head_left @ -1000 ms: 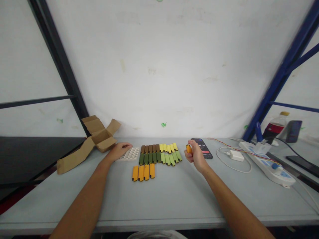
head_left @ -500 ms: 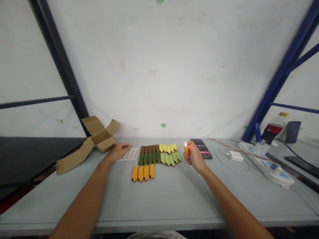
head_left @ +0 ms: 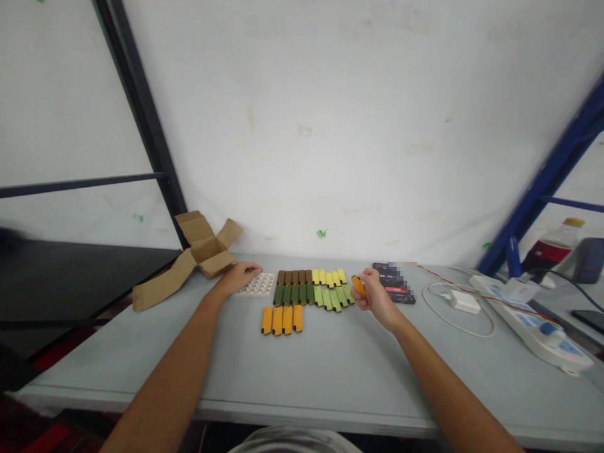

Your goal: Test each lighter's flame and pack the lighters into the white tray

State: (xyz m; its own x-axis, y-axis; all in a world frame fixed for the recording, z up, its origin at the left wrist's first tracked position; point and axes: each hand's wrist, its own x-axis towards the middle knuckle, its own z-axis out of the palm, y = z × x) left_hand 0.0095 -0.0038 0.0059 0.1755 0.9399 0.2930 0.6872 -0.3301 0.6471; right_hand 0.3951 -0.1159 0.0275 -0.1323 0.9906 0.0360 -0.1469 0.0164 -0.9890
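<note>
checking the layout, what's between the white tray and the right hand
The head view shows brown lighters and dark green lighters nearer the white tray, yellow lighters and light green lighters nearer the right hand and its orange lighter.

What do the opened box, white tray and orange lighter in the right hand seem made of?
Opened box: matt cardboard, from its brown, creased flaps.
White tray: probably moulded plastic or pulp, given the regular bumps; finish looks matt.
Orange lighter: likely plastic, from its even colour; gloss unclear at this size.
</note>
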